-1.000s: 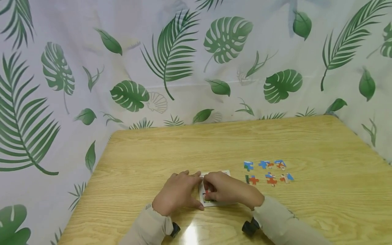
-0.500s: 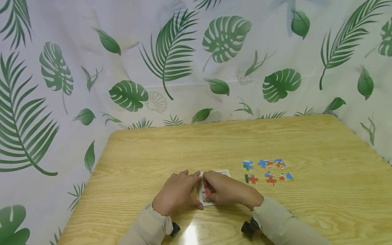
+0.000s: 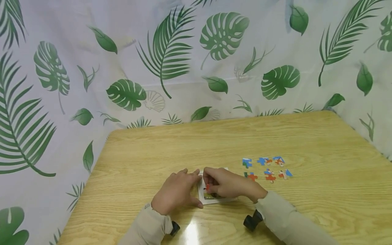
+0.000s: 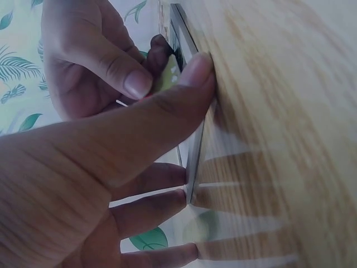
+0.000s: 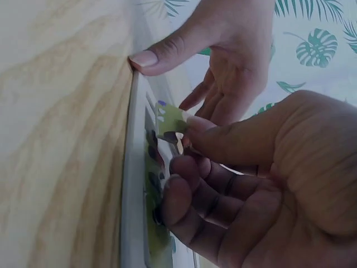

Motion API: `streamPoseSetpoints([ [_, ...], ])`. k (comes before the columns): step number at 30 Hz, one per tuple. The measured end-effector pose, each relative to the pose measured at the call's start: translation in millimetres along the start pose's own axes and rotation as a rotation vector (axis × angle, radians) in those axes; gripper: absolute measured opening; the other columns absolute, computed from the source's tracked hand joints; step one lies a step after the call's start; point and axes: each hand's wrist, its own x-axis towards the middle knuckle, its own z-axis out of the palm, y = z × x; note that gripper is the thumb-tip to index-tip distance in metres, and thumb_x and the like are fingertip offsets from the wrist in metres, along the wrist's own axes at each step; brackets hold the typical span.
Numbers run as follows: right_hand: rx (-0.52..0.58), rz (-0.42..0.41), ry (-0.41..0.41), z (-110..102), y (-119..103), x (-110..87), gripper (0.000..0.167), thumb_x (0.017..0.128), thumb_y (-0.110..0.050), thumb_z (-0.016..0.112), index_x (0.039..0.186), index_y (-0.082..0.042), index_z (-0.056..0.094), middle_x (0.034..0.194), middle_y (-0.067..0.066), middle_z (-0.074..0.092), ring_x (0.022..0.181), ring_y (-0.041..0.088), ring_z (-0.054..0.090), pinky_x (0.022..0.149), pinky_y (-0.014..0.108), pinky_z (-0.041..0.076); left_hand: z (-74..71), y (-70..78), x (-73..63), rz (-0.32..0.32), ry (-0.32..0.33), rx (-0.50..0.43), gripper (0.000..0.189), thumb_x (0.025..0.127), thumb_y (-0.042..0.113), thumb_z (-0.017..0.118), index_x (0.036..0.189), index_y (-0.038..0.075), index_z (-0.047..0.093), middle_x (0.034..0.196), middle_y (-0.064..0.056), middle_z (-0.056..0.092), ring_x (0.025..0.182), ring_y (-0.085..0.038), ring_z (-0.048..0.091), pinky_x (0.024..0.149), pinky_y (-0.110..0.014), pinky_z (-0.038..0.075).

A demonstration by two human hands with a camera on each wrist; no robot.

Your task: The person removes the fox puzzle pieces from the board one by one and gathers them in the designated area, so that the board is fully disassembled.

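Note:
My right hand (image 3: 228, 183) pinches a puzzle piece (image 5: 172, 120) between thumb and fingers, over the left part of a white-rimmed puzzle tray (image 3: 200, 195). Green and some red show on the piece, which stands tilted up from the tray in the right wrist view. Green printed puzzle pieces (image 5: 159, 240) lie inside the tray's near side, partly hidden by the right fingers. My left hand (image 3: 176, 194) rests at the tray's left side with fingers spread. Its thumb (image 4: 196, 70) touches the near edge, and fingertips reach the tray's edge farther back.
Several loose puzzle pieces (image 3: 270, 176) in blue, red and green lie in two rows right of the tray on the wooden table (image 3: 171, 149). A leaf-printed cloth (image 3: 183, 68) hangs behind and beside the table.
The right fingers, with the puzzle piece, have shifted slightly over the tray's left part, and more of the printed picture below shows. The left hand keeps its place.

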Motion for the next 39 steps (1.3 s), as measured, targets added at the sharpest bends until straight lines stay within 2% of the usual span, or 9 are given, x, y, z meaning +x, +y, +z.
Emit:
streamPoseSetpoints([
  [5, 0.002, -0.017, -0.002, -4, 5, -3.8, 0.017, 0.098, -0.005, 0.070, 0.098, -0.008, 0.053, 0.079, -0.002, 0.051, 0.069, 0.009, 0.047, 0.062, 0.025, 0.040, 0.5, 0.2, 1.1, -0.002, -0.016, 0.002, 0.085, 0.073, 0.054, 0.090, 0.143, 0.016, 0.063, 0.154, -0.004, 0.052, 0.140, -0.041, 0.048, 0.104, -0.061, 0.046],
  [11, -0.016, -0.040, 0.033, -11, 12, -15.3, 0.017, 0.099, -0.006, 0.069, 0.099, -0.009, 0.053, 0.080, -0.003, 0.050, 0.069, 0.008, 0.046, 0.063, 0.025, 0.040, 1.3, 0.0, 1.8, -0.004, -0.024, 0.002, 0.083, 0.073, 0.053, 0.090, 0.142, 0.015, 0.065, 0.154, -0.005, 0.052, 0.141, -0.041, 0.047, 0.106, -0.061, 0.045],
  [16, -0.020, -0.026, 0.069, -19, 19, -29.9, 0.015, 0.100, -0.006, 0.069, 0.102, -0.009, 0.054, 0.084, -0.003, 0.053, 0.072, 0.010, 0.049, 0.063, 0.026, 0.043, 1.6, 0.0, 1.8, -0.009, -0.027, -0.010, 0.085, 0.073, 0.053, 0.091, 0.143, 0.014, 0.064, 0.155, -0.005, 0.050, 0.141, -0.041, 0.047, 0.106, -0.061, 0.044],
  [24, -0.068, -0.014, 0.115, -36, 33, -57.9, 0.015, 0.097, -0.008, 0.072, 0.098, -0.011, 0.058, 0.083, -0.005, 0.055, 0.070, 0.008, 0.048, 0.061, 0.026, 0.043, 1.8, -0.1, 1.2, -0.002, -0.010, -0.018, 0.085, 0.072, 0.051, 0.091, 0.142, 0.013, 0.064, 0.155, -0.005, 0.051, 0.140, -0.042, 0.048, 0.106, -0.061, 0.044],
  [34, -0.075, -0.032, 0.155, -52, 45, -85.7, 0.015, 0.095, -0.004, 0.073, 0.097, -0.009, 0.058, 0.083, -0.005, 0.057, 0.071, 0.008, 0.051, 0.061, 0.025, 0.046, 2.6, 0.0, 0.5, -0.002, -0.013, -0.029, 0.085, 0.072, 0.050, 0.091, 0.143, 0.013, 0.063, 0.155, -0.005, 0.050, 0.141, -0.041, 0.046, 0.107, -0.062, 0.043],
  [39, -0.078, -0.039, 0.145, -62, 47, -95.1, 0.016, 0.095, -0.004, 0.073, 0.095, -0.009, 0.058, 0.081, -0.006, 0.056, 0.069, 0.007, 0.050, 0.058, 0.024, 0.045, 1.9, 0.3, 0.3, -0.002, -0.015, -0.040, 0.085, 0.072, 0.049, 0.092, 0.143, 0.013, 0.063, 0.155, -0.006, 0.050, 0.142, -0.042, 0.046, 0.107, -0.062, 0.043],
])
